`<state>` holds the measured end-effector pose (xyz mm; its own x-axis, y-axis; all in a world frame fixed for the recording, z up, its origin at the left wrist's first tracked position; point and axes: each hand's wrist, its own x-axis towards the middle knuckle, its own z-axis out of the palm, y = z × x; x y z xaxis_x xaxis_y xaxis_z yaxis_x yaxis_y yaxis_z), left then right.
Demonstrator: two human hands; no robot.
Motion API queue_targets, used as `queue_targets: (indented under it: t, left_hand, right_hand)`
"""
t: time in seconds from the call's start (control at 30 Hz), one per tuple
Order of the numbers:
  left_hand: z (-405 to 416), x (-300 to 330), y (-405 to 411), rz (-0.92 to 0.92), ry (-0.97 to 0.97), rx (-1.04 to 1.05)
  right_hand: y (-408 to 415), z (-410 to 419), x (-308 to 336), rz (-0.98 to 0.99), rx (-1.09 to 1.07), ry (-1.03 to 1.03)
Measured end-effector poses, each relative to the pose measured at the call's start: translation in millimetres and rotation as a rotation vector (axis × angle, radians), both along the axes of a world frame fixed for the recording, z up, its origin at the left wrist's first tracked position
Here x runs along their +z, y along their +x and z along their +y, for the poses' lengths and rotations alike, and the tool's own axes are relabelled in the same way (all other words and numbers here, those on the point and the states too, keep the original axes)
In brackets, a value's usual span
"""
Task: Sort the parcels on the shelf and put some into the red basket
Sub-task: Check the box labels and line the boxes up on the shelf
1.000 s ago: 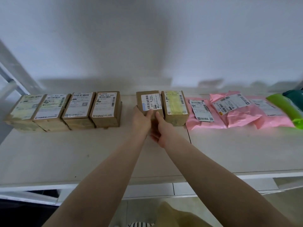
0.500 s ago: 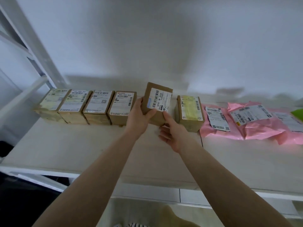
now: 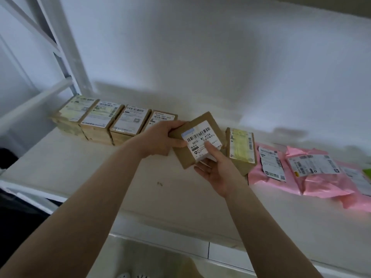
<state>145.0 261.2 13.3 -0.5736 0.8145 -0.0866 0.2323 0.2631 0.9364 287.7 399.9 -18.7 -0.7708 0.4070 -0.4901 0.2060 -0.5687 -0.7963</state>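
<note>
A small brown cardboard parcel with a white barcode label is lifted off the white shelf and tilted toward me. My left hand grips its left side. My right hand supports it from below, thumb on the label. Behind my left hand, a row of several brown boxes lies at the back left. One more brown box with a yellowish label sits just right of the held parcel. Pink mailer bags lie further right. The red basket is out of sight.
A white metal shelf post and cross braces rise at the left. A green item peeks in at the right edge. The white wall stands close behind the parcels. Below the shelf's front edge lies a pale floor.
The parcel has gone from lying on the shelf to being lifted and tilted toward me in both hands. The camera has swung left and moved closer.
</note>
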Motion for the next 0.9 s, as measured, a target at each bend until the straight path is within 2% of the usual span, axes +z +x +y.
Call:
queue_targets:
  t: [0.17,0.3,0.53,0.9]
  left_hand:
    - [-5.0,14.1,-14.1,0.035,0.031,-0.024]
    - [-10.1,19.3,-17.4,-0.057,0.134,-0.031]
    - [-12.9,34.5,-13.9,-0.08,0.19,-0.103]
    - [-12.2,45.2,-12.8,-0.074,0.23,-0.085]
  right_hand:
    - [9.0,-19.6,1.0,0.17,-0.099,-0.193]
    - [15.1,-38.8,5.9,0.313,-0.156,-0.24]
    - [22.9,-54.9,15.3,0.38,-0.196,-0.236]
    - [22.0,-58.1,26.1,0.421,-0.238,-0.272]
